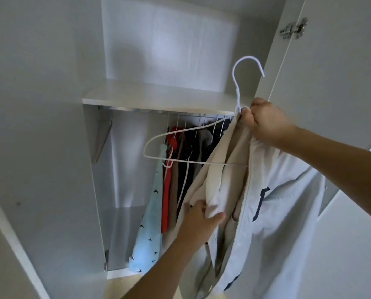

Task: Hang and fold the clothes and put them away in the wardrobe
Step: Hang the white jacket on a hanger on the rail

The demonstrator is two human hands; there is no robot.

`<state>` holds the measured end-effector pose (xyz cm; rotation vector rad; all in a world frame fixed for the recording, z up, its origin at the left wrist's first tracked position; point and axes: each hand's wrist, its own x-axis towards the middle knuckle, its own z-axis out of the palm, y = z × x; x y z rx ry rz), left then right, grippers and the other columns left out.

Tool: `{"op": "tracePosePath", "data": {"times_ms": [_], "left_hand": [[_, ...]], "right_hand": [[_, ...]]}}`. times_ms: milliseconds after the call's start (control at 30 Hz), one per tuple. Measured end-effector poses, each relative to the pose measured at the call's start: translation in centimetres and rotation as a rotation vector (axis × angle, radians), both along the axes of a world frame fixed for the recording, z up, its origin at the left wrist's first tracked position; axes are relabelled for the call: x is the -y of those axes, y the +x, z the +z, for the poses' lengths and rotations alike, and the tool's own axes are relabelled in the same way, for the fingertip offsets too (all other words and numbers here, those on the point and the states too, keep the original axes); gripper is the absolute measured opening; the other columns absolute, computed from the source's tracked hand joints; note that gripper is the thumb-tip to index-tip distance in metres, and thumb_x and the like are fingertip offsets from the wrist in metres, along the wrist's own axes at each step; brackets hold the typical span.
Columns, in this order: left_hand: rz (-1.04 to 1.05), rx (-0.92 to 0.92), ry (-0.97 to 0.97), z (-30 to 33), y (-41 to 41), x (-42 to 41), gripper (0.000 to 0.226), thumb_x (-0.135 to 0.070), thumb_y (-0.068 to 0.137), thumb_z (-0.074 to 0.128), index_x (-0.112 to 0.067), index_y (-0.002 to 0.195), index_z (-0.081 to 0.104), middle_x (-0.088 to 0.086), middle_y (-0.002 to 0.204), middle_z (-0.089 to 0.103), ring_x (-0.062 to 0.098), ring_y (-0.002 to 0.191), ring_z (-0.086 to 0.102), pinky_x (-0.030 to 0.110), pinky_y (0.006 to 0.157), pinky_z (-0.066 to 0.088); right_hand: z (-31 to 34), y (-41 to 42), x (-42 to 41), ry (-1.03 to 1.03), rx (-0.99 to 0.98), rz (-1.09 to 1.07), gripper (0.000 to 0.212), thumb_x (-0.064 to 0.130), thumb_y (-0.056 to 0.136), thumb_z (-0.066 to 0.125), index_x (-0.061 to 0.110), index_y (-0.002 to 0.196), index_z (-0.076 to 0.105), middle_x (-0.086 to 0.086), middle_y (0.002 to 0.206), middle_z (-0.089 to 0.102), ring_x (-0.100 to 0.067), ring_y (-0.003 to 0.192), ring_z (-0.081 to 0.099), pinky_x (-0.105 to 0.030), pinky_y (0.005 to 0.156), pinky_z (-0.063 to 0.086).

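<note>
No readable text anywhere in shot: no labels, brands, nos. or signs. Closest thing to a mark: small dark bird-like shapes printed on the light-blue garment (146, 234), lower centre of frame, pattern only, no letters. White jacket (273, 212) at right centre carries dark navy trim, no logo or wording legible on it. Metal hinge (293, 29), upper right of frame, shows no stamp I can make out; too small & blurred.
</note>
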<state>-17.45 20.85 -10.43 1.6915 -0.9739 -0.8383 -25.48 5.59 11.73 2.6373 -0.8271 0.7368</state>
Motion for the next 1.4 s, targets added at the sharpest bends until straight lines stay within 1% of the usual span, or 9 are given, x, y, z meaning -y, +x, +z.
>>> {"op": "tracePosePath", "data": {"times_ms": [67,200,333,633,733,833,933,1067,1400], "left_hand": [[-0.036,-0.030,0.048,0.3,1.2,1.6,0.023,-0.029,0.090,0.052,-0.008,0.098,0.059,0.004,0.077,0.053,0.011,0.060,0.050,0.024,0.054,0.041],[0.172,-0.410,0.014,1.2,9.0,3.2,0.057,-0.037,0.064,0.066,-0.001,0.109,0.068,0.024,0.109,0.067,0.037,0.101,0.065,0.053,0.093,0.051],[0.214,-0.538,-0.052,7.7,14.5,2.9,0.033,-0.022,0.070,0.065,-0.003,0.097,0.071,0.020,0.096,0.068,0.036,0.089,0.065,0.051,0.088,0.052],[-0.089,-0.246,-0.254,18.4,6.2,3.1,0.020,-0.025,0.083,0.059,-0.010,0.091,0.070,0.010,0.081,0.069,0.020,0.067,0.065,0.029,0.066,0.050],[-0.402,0.365,-0.111,17.7,1.3,1.9,0.015,-0.024,0.093,0.053,-0.017,0.099,0.066,0.001,0.086,0.063,0.006,0.080,0.061,0.021,0.072,0.045],[-0.219,1.010,-0.224,17.1,3.4,1.5,0.031,-0.040,0.091,0.043,-0.036,0.114,0.064,-0.010,0.127,0.048,0.012,0.125,0.034,0.033,0.109,0.021],[0.069,0.932,-0.429,17.5,8.2,2.2,0.057,-0.039,0.078,0.033,-0.040,0.134,0.044,-0.011,0.143,0.029,0.009,0.138,0.017,0.038,0.116,-0.005],[0.050,1.094,-0.206,17.1,10.6,3.1,0.027,-0.031,0.099,0.041,-0.016,0.120,0.049,0.008,0.109,0.061,0.031,0.106,0.055,0.037,0.087,0.040],[-0.040,1.128,-0.395,18.2,8.5,2.6,0.031,-0.042,0.098,0.037,-0.018,0.087,0.054,-0.001,0.083,0.065,0.026,0.085,0.058,0.034,0.069,0.042]], "right_hand": [[0.0,-1.2,0.1,0.016,0.025,0.015,0.054,0.051,0.090,0.018,0.014,0.065,0.050,-0.009,0.084,0.045,-0.036,0.076,0.054,-0.039,0.072,0.046],[0.0,-4.8,0.8,0.041,-0.003,-0.024,0.082,0.077,0.078,0.011,0.012,0.059,0.057,-0.003,0.071,0.039,-0.033,0.070,0.052,-0.037,0.068,0.044],[-2.1,-7.4,1.0,0.042,-0.156,-0.238,0.090,0.074,0.077,0.008,0.009,0.087,0.070,-0.004,0.088,0.039,-0.033,0.080,0.058,-0.036,0.077,0.045],[-4.9,-6.0,0.3,0.132,-0.132,-0.446,0.092,0.080,0.076,0.006,0.012,0.097,0.065,-0.004,0.089,0.043,-0.034,0.089,0.062,-0.037,0.073,0.044],[-3.8,-4.5,-0.3,0.278,0.070,-0.299,0.077,0.080,0.078,0.027,0.010,0.067,0.056,-0.003,0.067,0.044,-0.032,0.074,0.059,-0.031,0.062,0.040],[-1.1,-4.5,-1.5,0.315,0.206,-0.185,0.066,0.065,0.085,0.048,0.007,0.053,0.043,-0.008,0.059,0.044,-0.025,0.059,0.049,-0.032,0.054,0.031],[0.3,-5.1,-1.7,0.293,0.317,-0.135,0.075,0.066,0.082,0.051,-0.006,0.062,0.049,-0.022,0.069,0.053,-0.031,0.066,0.053,-0.029,0.052,0.034],[0.2,-5.0,-2.3,0.342,0.387,-0.109,0.076,0.066,0.081,0.053,-0.008,0.064,0.049,-0.014,0.069,0.047,-0.023,0.062,0.047,-0.025,0.051,0.032],[0.9,-1.9,-4.9,0.243,0.305,-0.076,0.047,0.061,0.091,0.038,0.016,0.082,0.052,0.001,0.096,0.043,-0.019,0.080,0.048,-0.031,0.076,0.040]]}}
